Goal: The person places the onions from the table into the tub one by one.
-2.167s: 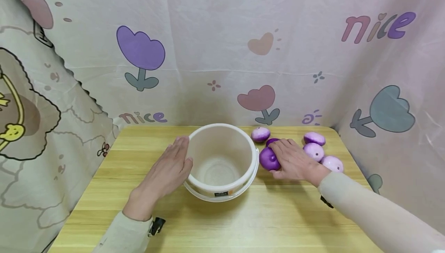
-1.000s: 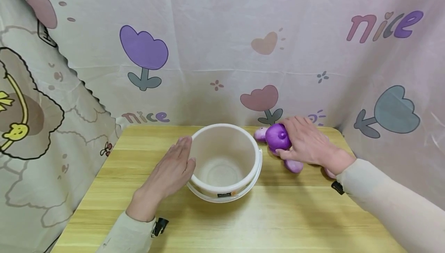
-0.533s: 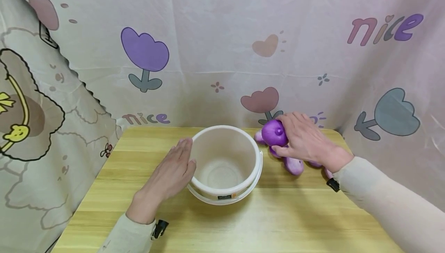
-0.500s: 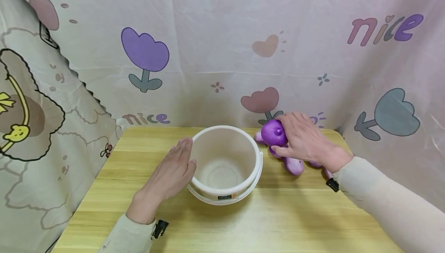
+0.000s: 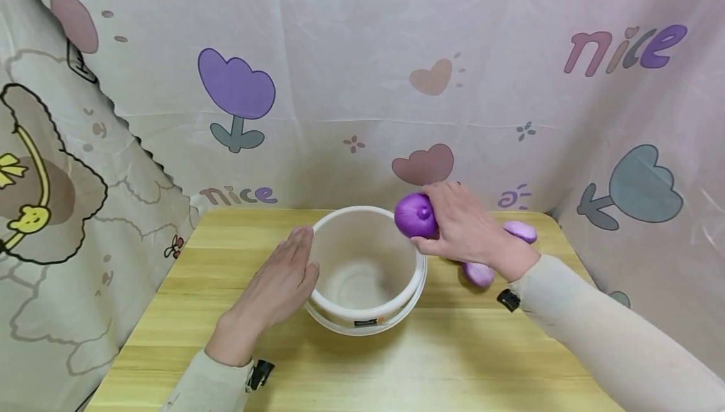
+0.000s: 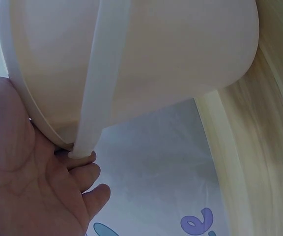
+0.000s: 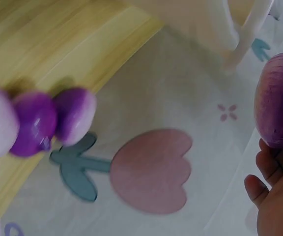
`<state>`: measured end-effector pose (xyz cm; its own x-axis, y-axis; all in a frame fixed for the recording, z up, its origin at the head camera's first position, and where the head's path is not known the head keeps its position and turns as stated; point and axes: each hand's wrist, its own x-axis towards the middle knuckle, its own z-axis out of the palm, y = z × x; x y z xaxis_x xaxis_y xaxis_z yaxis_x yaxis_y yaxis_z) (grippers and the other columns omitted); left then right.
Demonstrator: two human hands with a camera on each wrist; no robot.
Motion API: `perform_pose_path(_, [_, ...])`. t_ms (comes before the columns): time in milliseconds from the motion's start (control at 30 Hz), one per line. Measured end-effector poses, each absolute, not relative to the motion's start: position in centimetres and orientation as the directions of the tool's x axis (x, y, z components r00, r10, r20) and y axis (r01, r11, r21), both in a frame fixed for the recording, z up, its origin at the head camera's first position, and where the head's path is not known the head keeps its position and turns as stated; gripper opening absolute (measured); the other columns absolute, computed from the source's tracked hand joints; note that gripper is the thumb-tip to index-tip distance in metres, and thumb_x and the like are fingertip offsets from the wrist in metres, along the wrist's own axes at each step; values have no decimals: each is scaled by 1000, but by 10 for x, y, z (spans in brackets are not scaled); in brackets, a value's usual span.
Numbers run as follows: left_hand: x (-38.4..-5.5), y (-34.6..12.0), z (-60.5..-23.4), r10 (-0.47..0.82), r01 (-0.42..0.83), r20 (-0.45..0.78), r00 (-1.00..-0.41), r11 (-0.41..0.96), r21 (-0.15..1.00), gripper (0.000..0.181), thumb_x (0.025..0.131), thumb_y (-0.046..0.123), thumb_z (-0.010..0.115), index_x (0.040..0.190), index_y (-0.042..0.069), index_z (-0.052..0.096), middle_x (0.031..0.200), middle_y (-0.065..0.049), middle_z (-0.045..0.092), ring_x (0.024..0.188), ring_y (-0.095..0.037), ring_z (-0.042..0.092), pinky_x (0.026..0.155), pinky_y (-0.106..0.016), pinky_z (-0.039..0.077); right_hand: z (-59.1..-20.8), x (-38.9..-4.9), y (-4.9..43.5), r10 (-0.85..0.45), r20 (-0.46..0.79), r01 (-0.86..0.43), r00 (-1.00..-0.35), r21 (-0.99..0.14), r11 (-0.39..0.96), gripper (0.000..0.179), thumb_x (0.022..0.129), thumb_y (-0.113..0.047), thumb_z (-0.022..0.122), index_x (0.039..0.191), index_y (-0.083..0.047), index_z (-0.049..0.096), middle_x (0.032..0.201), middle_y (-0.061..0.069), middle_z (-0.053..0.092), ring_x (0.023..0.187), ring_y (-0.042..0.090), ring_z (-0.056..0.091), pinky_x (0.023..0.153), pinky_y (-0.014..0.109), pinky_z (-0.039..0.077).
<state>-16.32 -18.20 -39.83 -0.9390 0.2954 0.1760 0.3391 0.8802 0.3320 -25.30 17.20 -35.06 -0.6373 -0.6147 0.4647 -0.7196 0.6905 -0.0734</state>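
Note:
In the head view my right hand [image 5: 467,226] grips a glossy purple onion [image 5: 416,216] with a small nub on its face. The onion overlaps the right rim of a white plastic bucket [image 5: 362,308]. In the right wrist view the onion [image 7: 277,101] is at the right edge, with fingertips [image 7: 255,189] below it. My left hand [image 5: 269,286] rests at the bucket's left rim, its fingers straight. The left wrist view shows the left hand [image 6: 38,182] against the rim, near the white handle [image 6: 102,73]. Inside the bucket, the visible floor is bare.
Pale purple pieces [image 5: 478,275] lie right of the bucket, partly hidden by the right hand, with another [image 5: 520,231] further back. Several purple and pale onions [image 7: 33,123] show in the right wrist view. Behind the wooden table [image 5: 396,374] hangs a printed curtain [image 5: 340,53].
My right hand took hold of the purple onion, lifted it from the group and carried it left to the bucket's rim. The left hand has stayed at the bucket.

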Motion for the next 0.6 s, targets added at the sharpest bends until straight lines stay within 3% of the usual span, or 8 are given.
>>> perform_pose_path(167, [-163,-183,-398,292,334,170,-941,880,339,64,112,28,41,163,-7,26,172,-22,25,161,-38,24,132,-55,24,-355,-251,145,-627,512,-742,-587,-30,670,78,76,-55,76,131,-5,54,118,9,59,103,27,52,87,41,48])
perform_pose_path(367, [-164,-183,-399,295,337,172,-940,881,333,64,112,28,41,163,-8,27,172,-23,27,160,-40,26,132,-55,25,-361,-249,124,-666,532,-735,-523,116,669,80,75,-54,79,132,-3,57,120,12,59,106,31,53,90,46,49])
perform_pose_path(600, [-163,-182,-399,296,338,170,-940,879,337,64,112,28,41,163,-8,26,172,-23,26,160,-40,25,132,-54,24,-366,-251,115,-723,466,-703,-510,258,663,76,75,-53,78,132,-7,58,122,11,60,107,32,54,92,45,48])
